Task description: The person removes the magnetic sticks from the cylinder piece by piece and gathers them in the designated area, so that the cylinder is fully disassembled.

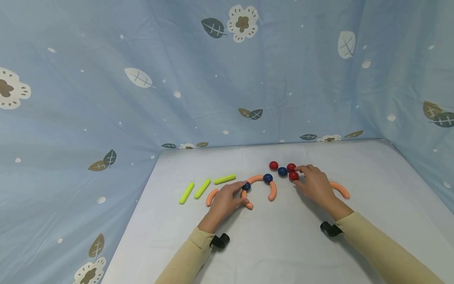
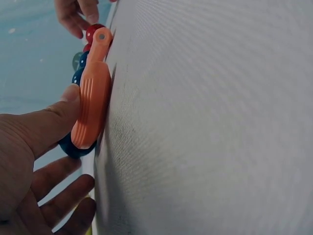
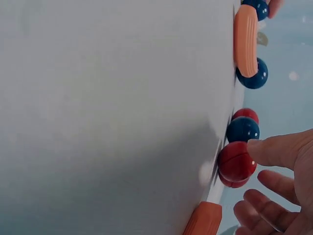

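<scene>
My left hand (image 1: pixel 226 200) is at a chain of curved orange sticks (image 1: pixel 256 178) and blue balls (image 1: pixel 267 178). Its thumb and index finger pinch the near end of the chain, around the orange stick (image 2: pixel 93 105) and blue ball (image 1: pixel 246 186); the other fingers spread apart. My right hand (image 1: pixel 317 187) has thumb and index finger around a red ball (image 1: pixel 293 176), the thumb pad against it in the right wrist view. A second red ball (image 1: pixel 291 167) sits against it by the index fingertip. A blue ball (image 1: pixel 282 171) and another red ball (image 1: pixel 273 165) lie just left.
Three yellow-green sticks (image 1: pixel 202 189) lie left of my left hand. One curved orange stick (image 1: pixel 211 197) is partly hidden by that hand; another (image 1: pixel 340 190) lies right of my right hand. The white table (image 1: pixel 276 244) meets a blue patterned curtain (image 1: pixel 198 98) at the back.
</scene>
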Demonstrator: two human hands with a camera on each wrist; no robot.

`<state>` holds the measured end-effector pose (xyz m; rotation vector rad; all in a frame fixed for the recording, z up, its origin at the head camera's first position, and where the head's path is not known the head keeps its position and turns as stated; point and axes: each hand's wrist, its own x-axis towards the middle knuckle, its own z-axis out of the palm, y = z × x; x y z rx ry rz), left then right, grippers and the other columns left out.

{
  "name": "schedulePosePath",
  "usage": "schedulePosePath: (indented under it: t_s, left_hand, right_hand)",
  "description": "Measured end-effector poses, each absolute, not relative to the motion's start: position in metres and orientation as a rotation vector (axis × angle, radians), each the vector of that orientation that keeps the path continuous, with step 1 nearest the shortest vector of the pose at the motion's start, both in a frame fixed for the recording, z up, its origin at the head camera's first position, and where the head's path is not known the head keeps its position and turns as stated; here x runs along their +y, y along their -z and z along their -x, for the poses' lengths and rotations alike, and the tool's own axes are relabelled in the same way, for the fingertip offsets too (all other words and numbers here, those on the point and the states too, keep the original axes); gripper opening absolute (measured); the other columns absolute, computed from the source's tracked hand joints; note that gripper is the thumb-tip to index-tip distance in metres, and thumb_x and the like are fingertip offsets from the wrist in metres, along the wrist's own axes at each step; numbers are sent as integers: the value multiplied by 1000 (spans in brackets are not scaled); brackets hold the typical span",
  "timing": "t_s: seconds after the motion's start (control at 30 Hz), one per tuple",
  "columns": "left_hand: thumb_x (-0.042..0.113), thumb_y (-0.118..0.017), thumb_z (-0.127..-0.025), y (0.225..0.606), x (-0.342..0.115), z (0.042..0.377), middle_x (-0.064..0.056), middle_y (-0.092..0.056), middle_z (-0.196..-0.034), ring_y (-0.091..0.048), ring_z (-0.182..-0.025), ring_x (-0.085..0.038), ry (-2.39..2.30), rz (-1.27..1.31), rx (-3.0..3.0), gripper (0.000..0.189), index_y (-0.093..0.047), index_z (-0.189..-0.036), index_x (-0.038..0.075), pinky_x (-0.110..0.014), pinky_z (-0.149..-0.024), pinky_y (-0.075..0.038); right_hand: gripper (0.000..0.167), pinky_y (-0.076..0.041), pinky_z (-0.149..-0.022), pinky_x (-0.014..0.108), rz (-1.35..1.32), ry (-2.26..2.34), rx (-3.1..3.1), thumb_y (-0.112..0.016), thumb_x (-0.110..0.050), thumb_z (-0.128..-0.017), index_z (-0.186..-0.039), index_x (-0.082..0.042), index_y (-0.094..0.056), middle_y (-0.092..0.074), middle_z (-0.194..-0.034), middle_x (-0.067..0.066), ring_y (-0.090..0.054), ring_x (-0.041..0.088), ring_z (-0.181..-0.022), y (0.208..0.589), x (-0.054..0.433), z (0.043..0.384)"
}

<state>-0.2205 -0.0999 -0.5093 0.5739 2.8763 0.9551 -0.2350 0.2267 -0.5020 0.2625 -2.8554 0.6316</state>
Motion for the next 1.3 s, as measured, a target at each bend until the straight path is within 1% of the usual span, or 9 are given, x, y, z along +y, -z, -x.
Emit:
schedulePosePath:
  t_s: [0.2,0.33,0.5,0.73,0.9,1.03,1.1,1.17,1.3]
  left_hand:
    - [36,-83,-85,509,-99,219,8,-60,-141,-54,-133,-16,-1031,-502,2836,66,-58,-145,30,-40,-102,-52]
    - [38,-84,-84,509,-98,216,8,-61,-140,-55,-132,-16,-1008,-499,2856,66,-59,-145,30,-40,-102,-52]
    - [40,-82,-86,507,-99,210,5,-63,-137,-58,-128,-16,-942,-505,2905,60,-62,-141,27,-39,-99,-53]
    - [42,-78,-90,503,-100,201,3,-67,-132,-61,-124,-18,-839,-563,2984,48,-68,-134,24,-40,-99,-53]
    - [43,-78,-89,502,-101,198,5,-72,-118,-67,-111,-16,-779,-580,3036,43,-71,-127,25,-38,-91,-55]
    - [41,-80,-88,502,-102,196,8,-74,-102,-68,-96,-13,-808,-617,3026,37,-73,-122,25,-32,-80,-55]
    - [39,-80,-89,502,-102,195,8,-73,-99,-68,-94,-13,-842,-636,3012,34,-74,-119,25,-31,-79,-55]
    - [38,-79,-89,502,-103,195,8,-72,-100,-68,-95,-13,-873,-655,2996,32,-75,-118,23,-31,-79,-55]
    - [35,-77,-92,503,-103,197,6,-70,-120,-67,-106,-13,-908,-706,2970,35,-72,-124,21,-32,-86,-56]
  right_hand:
    - [43,-51,-86,64,-286,-653,-2815,-81,-15,-85,-122,2,-68,-62,-122,28,-60,44,-106,501,224,225]
    - [38,-51,-84,62,-322,-679,-2798,-80,-14,-85,-119,1,-69,-63,-118,26,-61,42,-102,500,220,221]
    - [37,-52,-84,58,-349,-724,-2800,-79,-13,-86,-119,0,-69,-63,-114,22,-60,39,-101,501,211,213]
    - [38,-56,-83,51,-382,-842,-2846,-79,-14,-87,-123,-5,-68,-63,-122,16,-62,33,-103,499,193,201]
    - [38,-58,-80,46,-417,-882,-2871,-80,-15,-86,-122,-7,-69,-63,-121,12,-63,29,-102,496,179,192]
    - [35,-57,-79,42,-493,-882,-2837,-81,-14,-86,-119,-7,-70,-66,-114,7,-63,25,-97,496,171,186]
    - [33,-56,-78,40,-527,-885,-2823,-81,-14,-87,-117,-7,-70,-66,-109,5,-62,23,-93,498,167,183]
    - [32,-56,-78,39,-551,-895,-2828,-80,-14,-87,-117,-9,-70,-66,-106,3,-62,20,-92,500,164,181]
    - [33,-56,-83,39,-616,-956,-2888,-79,-17,-89,-120,-13,-69,-66,-108,-1,-62,17,-96,502,156,176]
